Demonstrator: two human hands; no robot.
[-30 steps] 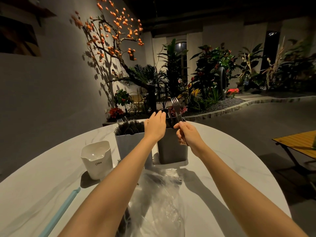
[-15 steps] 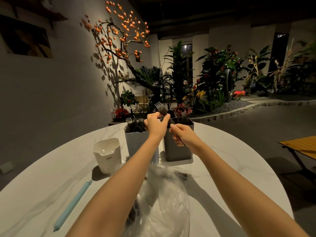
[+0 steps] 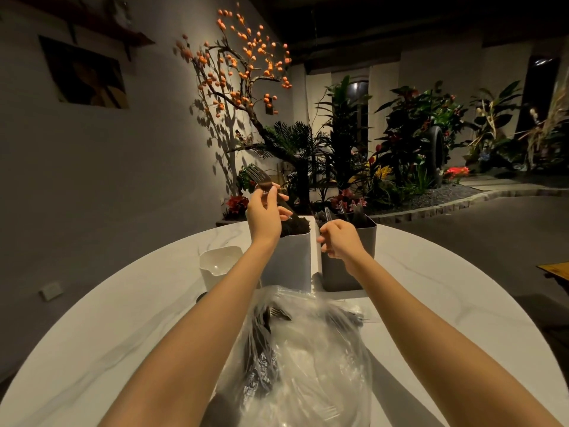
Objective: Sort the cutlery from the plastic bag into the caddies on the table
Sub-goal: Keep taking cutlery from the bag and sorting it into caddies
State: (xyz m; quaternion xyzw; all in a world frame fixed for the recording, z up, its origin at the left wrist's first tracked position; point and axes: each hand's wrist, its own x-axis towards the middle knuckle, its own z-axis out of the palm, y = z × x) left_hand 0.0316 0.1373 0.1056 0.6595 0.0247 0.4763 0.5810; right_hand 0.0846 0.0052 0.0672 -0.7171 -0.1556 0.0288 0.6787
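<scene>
My left hand (image 3: 265, 217) pinches a dark fork (image 3: 258, 176) by its handle, tines up and tilted left, above the light grey caddy (image 3: 292, 260), which is packed with dark cutlery. My right hand (image 3: 341, 241) hovers in front of the dark grey caddy (image 3: 366, 241), its fingers curled and nothing seen in them. That caddy holds a few utensils, one of them clear. The clear plastic bag (image 3: 308, 349) lies between my forearms with several dark pieces of cutlery inside.
A white cup-shaped container (image 3: 215, 263) stands left of the light caddy on the round white marble table (image 3: 107, 334). Potted plants and an orange-berried tree fill the space behind the table. A yellow slatted table edge shows at the far right (image 3: 554, 269).
The fork passed from my right hand to my left, which has lifted it up and left over the light caddy. My right hand has let go and drawn back.
</scene>
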